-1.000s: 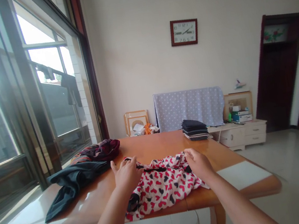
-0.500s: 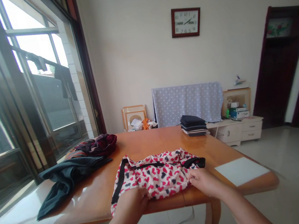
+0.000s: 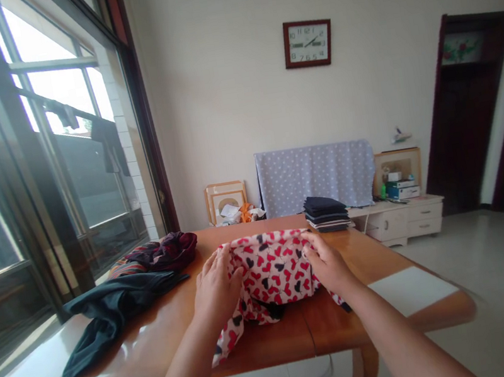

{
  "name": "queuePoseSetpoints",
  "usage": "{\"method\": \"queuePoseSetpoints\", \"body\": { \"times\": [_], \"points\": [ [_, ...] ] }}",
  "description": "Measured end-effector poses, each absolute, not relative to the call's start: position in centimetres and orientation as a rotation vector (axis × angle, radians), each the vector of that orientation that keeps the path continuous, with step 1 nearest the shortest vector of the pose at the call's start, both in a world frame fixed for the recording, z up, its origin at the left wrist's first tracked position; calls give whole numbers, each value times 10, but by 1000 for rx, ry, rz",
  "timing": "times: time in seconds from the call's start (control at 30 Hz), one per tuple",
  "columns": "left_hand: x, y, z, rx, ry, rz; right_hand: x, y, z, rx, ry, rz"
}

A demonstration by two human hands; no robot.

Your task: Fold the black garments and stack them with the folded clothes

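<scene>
The heart-print garment sits bunched near the front edge of the worktop, white cloth with red and black hearts; its far part is gathered up between the hands, a dark trim shows underneath, and one printed corner hangs over the near edge. The left hand lies with fingers spread on its left side; the thumb is hidden, so I cannot tell whether it grips or only presses. The right hand curls over the right side, fingers closed on the cloth; the hands stand narrowly apart, with the garment filling the gap. The garment is neither flat nor neatly squared; it is gathered and uneven.

Left of the garment lie a dark green garment, spread loosely, and a striped maroon bundle, both unfolded; beyond the garment to the right stands a neat stack of folded dark clothes, the only finished pile in view; right of the garment lies a white board; farther back, behind the stack, hangs a polka-dot blue cloth.
</scene>
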State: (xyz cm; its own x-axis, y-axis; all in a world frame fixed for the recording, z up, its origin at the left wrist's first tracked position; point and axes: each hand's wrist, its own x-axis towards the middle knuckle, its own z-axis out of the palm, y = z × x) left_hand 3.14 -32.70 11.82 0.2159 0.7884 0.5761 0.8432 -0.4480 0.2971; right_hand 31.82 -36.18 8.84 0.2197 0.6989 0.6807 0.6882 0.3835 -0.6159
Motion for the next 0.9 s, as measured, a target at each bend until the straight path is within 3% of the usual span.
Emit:
{"method": "queuePoseSetpoints", "body": {
  "times": [0.33,0.6,0.7,0.9],
  "points": [
    [56,-338,69,-2828,-1372,-706,332,-357,41,-1456,-1428,73],
    [65,-341,46,-2827,-1415,-609,323,-381,24,-1625,-1867,58],
    [61,-339,53,-2858,-1476,-982,327,-377,11,-1694,-1839,75],
    [40,-326,74,-2491,-1720,-2412,335,-366,10,-1660,-1537,77]
  ]
}}
